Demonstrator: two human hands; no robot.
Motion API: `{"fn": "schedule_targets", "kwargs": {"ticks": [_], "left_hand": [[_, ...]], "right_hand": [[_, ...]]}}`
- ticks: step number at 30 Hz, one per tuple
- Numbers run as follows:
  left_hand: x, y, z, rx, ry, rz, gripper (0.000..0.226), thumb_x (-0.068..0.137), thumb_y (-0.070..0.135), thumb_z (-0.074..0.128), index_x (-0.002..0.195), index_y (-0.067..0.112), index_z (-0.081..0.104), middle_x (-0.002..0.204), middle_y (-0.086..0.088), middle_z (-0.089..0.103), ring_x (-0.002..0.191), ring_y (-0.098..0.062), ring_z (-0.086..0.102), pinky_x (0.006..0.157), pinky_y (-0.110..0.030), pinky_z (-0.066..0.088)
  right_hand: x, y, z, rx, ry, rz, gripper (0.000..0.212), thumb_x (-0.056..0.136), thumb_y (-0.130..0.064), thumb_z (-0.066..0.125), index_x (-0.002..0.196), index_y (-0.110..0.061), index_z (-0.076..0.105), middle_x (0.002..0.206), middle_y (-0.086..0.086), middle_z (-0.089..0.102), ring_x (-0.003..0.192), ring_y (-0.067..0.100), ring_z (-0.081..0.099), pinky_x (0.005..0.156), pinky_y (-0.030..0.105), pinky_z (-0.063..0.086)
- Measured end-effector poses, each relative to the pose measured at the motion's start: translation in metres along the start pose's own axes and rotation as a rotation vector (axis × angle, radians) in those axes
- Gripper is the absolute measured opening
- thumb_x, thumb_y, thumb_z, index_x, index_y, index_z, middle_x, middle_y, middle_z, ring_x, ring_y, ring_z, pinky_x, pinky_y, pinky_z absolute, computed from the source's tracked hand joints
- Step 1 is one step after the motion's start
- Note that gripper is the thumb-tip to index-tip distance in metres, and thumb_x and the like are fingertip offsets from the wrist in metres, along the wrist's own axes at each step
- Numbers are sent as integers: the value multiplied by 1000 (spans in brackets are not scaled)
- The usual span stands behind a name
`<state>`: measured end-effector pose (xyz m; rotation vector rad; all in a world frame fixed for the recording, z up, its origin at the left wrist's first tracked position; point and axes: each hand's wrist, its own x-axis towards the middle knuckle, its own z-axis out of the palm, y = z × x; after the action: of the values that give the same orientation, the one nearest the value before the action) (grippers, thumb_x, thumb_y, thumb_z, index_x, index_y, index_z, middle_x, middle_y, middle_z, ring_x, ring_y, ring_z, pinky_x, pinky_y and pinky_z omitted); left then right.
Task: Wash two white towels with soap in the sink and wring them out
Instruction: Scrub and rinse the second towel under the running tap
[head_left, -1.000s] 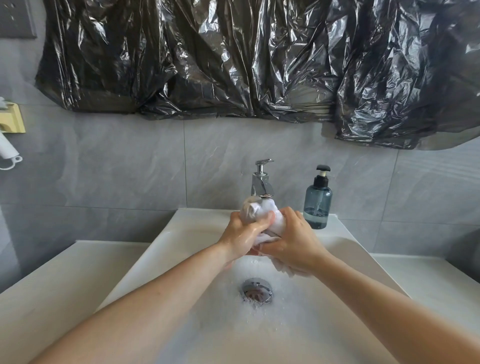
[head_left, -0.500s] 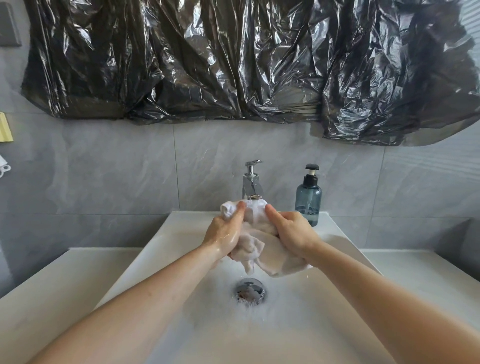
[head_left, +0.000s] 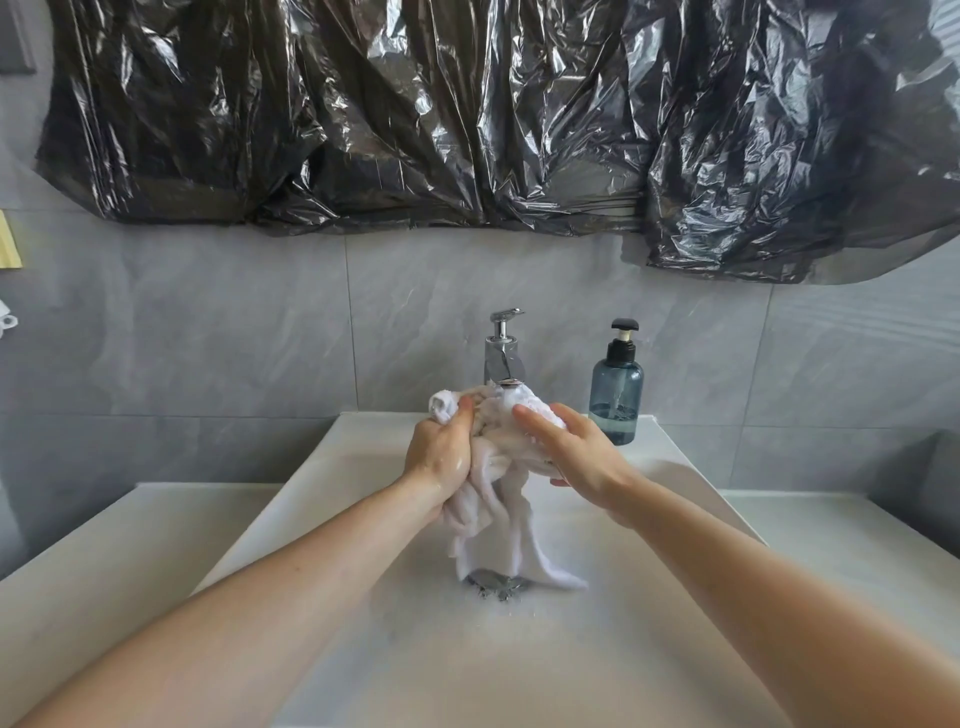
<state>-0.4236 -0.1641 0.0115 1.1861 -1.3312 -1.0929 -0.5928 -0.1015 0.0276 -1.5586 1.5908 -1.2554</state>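
A wet white towel (head_left: 493, 530) hangs bunched between both hands over the white sink (head_left: 322, 467), its top just under the chrome tap (head_left: 503, 358). My left hand (head_left: 444, 454) grips the towel's left side, thumb up against a rolled corner. My right hand (head_left: 569, 449) holds the right side, fingers curled under and thumb on top. The towel's lower end droops onto the drain (head_left: 496, 581). Soapy foam covers the basin floor. I see only one towel.
A blue pump soap bottle (head_left: 615, 395) stands on the sink's back ledge, right of the tap. White counter (head_left: 104, 535) flanks the basin on both sides. Black plastic sheeting (head_left: 467, 114) covers the wall above the grey tiles.
The towel was squeezed into a tight ball between both hands; now the hands have moved apart and it has loosened, its lower part hanging down to the drain.
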Motion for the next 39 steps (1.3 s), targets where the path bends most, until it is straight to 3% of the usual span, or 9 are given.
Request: {"fn": "schedule_targets", "kwargs": {"ticks": [4, 7, 13, 17, 21, 28, 34, 36, 39], "left_hand": [[-5, 5, -2, -78, -45, -2, 68, 81, 73, 55, 98, 12, 80, 87, -6, 82, 89, -26, 79, 95, -50, 60], [-8, 6, -1, -148, -78, -63, 67, 85, 71, 59, 102, 10, 80, 89, -10, 82, 89, -28, 79, 96, -51, 61], [-9, 12, 0, -216, -193, -100, 72, 69, 77, 60, 111, 22, 80, 105, -8, 81, 108, -28, 76, 99, -46, 55], [-9, 13, 0, -35, -296, -119, 72, 73, 87, 61, 117, 32, 77, 107, -1, 81, 100, -22, 79, 79, -34, 56], [-14, 11, 2, -1, -403, -180, 69, 67, 86, 74, 124, 48, 67, 110, 3, 81, 97, -22, 80, 90, -44, 63], [-12, 12, 10, -117, -252, -133, 50, 62, 38, 93, 109, 29, 76, 102, -8, 82, 86, -25, 79, 73, -36, 60], [-8, 10, 13, -361, -99, -166, 46, 69, 27, 81, 109, 6, 75, 94, -15, 79, 84, -31, 78, 74, -41, 64], [-8, 9, 10, -372, -132, -163, 60, 59, 32, 81, 113, 7, 75, 105, -18, 79, 96, -35, 79, 86, -48, 63], [-7, 12, 6, -353, -184, -136, 75, 48, 40, 82, 116, 10, 76, 113, -18, 78, 102, -34, 78, 91, -48, 62]], "right_hand": [[-5, 1, 3, 208, -290, 188, 79, 72, -84, 70, 136, -39, 56, 128, -6, 71, 118, 24, 68, 102, 56, 52], [-16, -5, 7, 268, -503, 159, 63, 91, -70, 60, 136, -26, 64, 128, 5, 73, 117, 32, 70, 102, 51, 53], [-25, -22, 14, 222, -512, 42, 62, 99, -50, 61, 109, 10, 63, 101, 28, 71, 95, 34, 68, 85, 42, 53], [-29, -25, 5, 237, -338, 120, 43, 92, -41, 73, 115, -5, 71, 102, 13, 79, 95, 27, 77, 91, 42, 60], [-34, -21, 8, 226, -381, 114, 28, 94, -19, 73, 121, -17, 67, 106, 7, 79, 101, 23, 77, 94, 41, 60], [-25, -15, 8, 4, -338, -69, 99, 73, -9, 91, 138, -60, 37, 116, -18, 73, 109, -2, 69, 95, 24, 55], [-15, 0, 17, -52, -338, -72, 157, 63, -20, 101, 159, -40, -22, 127, -26, 68, 121, -10, 60, 117, 34, 41], [-13, 1, 22, -51, -296, -60, 154, 59, -16, 99, 159, -45, -15, 124, -11, 72, 112, 4, 70, 105, 41, 54], [-10, -2, 22, -82, -206, -126, 115, 57, -9, 88, 153, -37, 31, 111, 1, 74, 95, 18, 76, 84, 50, 63]]}}
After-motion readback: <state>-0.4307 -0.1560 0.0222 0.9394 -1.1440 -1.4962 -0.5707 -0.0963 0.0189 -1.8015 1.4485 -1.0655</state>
